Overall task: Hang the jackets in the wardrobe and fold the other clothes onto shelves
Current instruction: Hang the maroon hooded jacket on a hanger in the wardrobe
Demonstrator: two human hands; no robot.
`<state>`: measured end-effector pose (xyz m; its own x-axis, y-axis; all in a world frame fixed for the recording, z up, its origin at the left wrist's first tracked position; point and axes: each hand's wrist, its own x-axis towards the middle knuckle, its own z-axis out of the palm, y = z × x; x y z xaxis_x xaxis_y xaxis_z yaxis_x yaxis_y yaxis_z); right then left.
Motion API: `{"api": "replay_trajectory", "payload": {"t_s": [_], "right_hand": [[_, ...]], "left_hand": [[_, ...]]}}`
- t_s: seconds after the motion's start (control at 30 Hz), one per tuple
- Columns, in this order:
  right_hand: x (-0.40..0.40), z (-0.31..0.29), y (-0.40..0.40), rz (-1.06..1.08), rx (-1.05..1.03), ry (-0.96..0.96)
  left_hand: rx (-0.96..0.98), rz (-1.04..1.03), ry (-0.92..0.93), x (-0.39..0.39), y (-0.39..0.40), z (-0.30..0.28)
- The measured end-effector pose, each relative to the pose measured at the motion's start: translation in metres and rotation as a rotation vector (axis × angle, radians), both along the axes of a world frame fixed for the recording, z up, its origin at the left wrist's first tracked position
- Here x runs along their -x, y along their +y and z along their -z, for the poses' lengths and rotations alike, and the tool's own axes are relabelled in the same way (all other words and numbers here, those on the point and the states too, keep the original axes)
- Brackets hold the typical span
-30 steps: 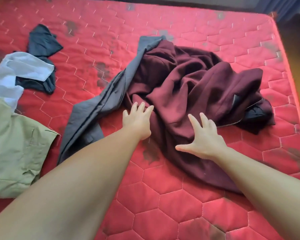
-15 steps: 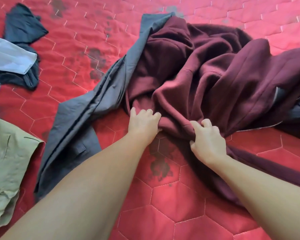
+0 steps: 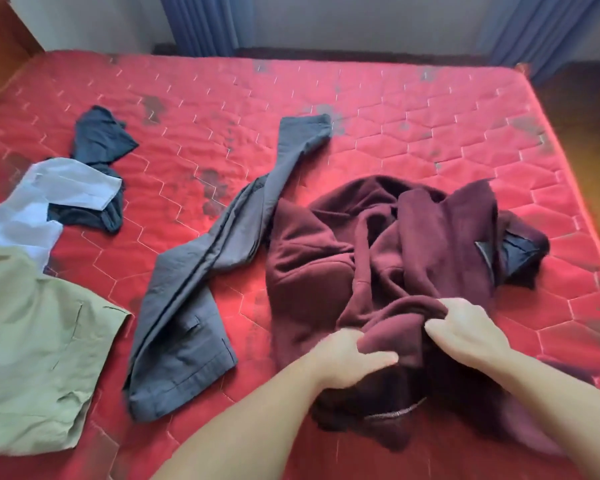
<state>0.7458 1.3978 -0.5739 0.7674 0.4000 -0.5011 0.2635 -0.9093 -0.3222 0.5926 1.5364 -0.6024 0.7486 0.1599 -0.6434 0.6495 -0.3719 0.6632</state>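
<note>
A crumpled maroon zip jacket (image 3: pixel 388 251) lies on the red quilted mattress (image 3: pixel 413 126), right of centre. My left hand (image 3: pixel 347 358) grips a bunch of its fabric at the near edge. My right hand (image 3: pixel 465 332) grips the same bunch from the right side. The near part of the jacket is lifted off the mattress, with a zip hanging below my hands. Left of the jacket, grey trousers (image 3: pixel 205 289) lie stretched out diagonally.
An olive green garment (image 3: pixel 32 358) covers the near left of the mattress. A white shirt (image 3: pixel 49 202) and a dark navy garment (image 3: pixel 101 140) lie at the far left. Blue curtains (image 3: pixel 205 22) and a wall stand behind the bed. A wooden floor (image 3: pixel 596 109) lies to the right.
Both hands went from reaching to gripping the maroon jacket's near edge and have pulled it toward me, off the grey trousers. The view has pulled back from the bed.
</note>
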Motion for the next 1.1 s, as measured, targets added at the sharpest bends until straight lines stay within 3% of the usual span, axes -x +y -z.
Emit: {"api": "replay_trajectory", "payload": {"t_s": [0.07, 0.17, 0.27, 0.37, 0.57, 0.67, 0.8, 0.9, 0.97, 1.1], "right_hand": [[-0.009, -0.040, -0.001, 0.043, -0.091, -0.024], [-0.015, -0.117, 0.005, 0.129, -0.285, -0.054], [-0.013, -0.193, 0.009, 0.215, -0.470, -0.045], [-0.006, -0.261, 0.010, 0.269, -0.605, -0.020], [0.011, -0.393, 0.000, 0.419, -0.923, -0.004], [0.022, -0.461, -0.021, 0.486, -1.094, 0.022], [0.050, -0.536, -0.053, 0.464, -1.201, -0.007], [0.070, -0.576, -0.081, 0.438, -1.289, -0.057], [0.085, -0.594, -0.104, 0.455, -1.292, -0.105], [0.112, -0.588, -0.158, 0.579, -1.135, -0.125]], "left_hand": [[0.030, -0.003, -0.038, -0.006, 0.002, -0.042], [-0.117, 0.012, -0.133, -0.014, 0.012, -0.106], [-0.341, -0.152, -0.362, -0.012, 0.017, -0.167], [-0.425, -0.341, -0.581, -0.003, 0.018, -0.220], [-0.300, -0.512, -0.905, 0.013, 0.022, -0.314], [-0.202, -0.324, -1.032, 0.026, 0.015, -0.351], [-0.356, -0.012, -1.079, 0.025, 0.004, -0.393], [-0.409, -0.066, -1.046, 0.013, -0.014, -0.422], [-0.354, -0.143, -1.053, 0.003, -0.021, -0.447], [-0.034, -0.206, -1.124, 0.001, -0.023, -0.520]]}}
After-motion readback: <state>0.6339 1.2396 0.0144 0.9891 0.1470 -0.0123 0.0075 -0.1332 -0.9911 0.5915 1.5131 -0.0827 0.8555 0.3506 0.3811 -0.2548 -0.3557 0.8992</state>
